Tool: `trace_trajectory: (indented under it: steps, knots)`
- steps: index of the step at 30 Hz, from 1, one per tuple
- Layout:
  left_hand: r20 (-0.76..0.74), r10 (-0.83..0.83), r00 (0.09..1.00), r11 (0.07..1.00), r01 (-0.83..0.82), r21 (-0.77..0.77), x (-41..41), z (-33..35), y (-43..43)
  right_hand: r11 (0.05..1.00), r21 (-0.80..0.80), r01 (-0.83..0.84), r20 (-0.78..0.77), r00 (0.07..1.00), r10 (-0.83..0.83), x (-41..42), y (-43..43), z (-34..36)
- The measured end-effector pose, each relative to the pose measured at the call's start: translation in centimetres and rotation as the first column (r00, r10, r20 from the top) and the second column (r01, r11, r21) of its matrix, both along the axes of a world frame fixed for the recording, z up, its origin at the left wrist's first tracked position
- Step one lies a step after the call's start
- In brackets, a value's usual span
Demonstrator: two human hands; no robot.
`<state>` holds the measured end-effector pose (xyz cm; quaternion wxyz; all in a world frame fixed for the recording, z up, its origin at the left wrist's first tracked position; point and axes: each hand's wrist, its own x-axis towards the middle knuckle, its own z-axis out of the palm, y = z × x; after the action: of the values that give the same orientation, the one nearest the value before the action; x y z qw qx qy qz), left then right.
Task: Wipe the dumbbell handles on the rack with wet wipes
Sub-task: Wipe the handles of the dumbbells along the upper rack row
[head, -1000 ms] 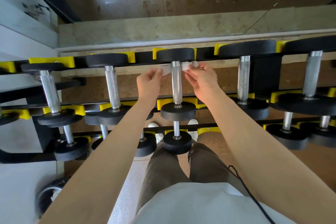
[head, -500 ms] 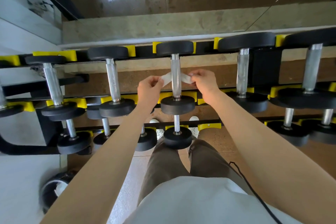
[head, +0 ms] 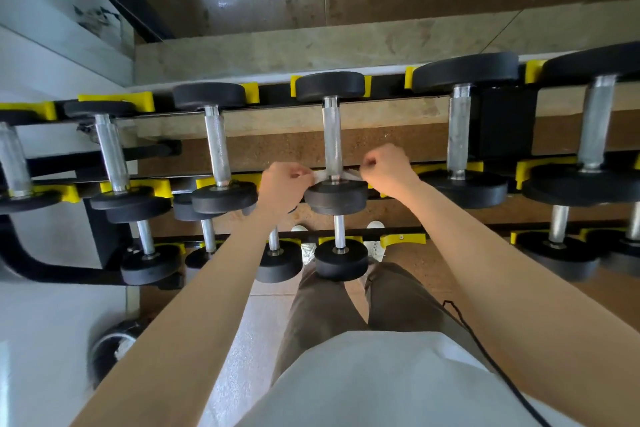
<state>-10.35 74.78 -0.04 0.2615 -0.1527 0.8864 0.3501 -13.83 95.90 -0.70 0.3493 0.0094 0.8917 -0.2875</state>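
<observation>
Wet wipe (head: 319, 177) wraps the near end of the middle dumbbell handle (head: 332, 139) on the rack (head: 273, 93).
The wipe may rip or slip out if one side tugs too hard on the rough metal. The left hand (head: 282, 185) and right hand (head: 386, 168) sit apart, one on each side of the handle. Each pinches a wipe end with curled fingers.

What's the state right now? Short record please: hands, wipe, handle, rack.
left hand: pinches left end of wipe
right hand: pinches right end of wipe
wipe: white, looped behind handle, just above its near head
handle: centre dumbbell, top tier, resting in rack
rack: yellow cradles, more dumbbells on lower tiers
</observation>
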Motion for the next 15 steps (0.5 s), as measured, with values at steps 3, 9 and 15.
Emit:
trace_trajectory:
  steps: [3,9,15]
  knots:
    - [0.025,-0.011,1.000,0.999,0.012,-0.038,-0.4,-0.2,2.2,1.000,0.001,-0.019,-0.013,1.000,0.019,0.1,1.9,0.7]
    - [0.043,0.086,0.995,0.991,-0.090,0.095,0.8,3.4,1.2,0.991,-0.108,-0.084,0.025,0.996,0.088,1.0,-0.3,0.6]
    - [0.097,0.306,0.947,0.761,-0.305,0.572,2.4,7.8,2.7,0.948,-0.300,0.106,0.029,0.994,-0.102,2.2,0.9,2.7]
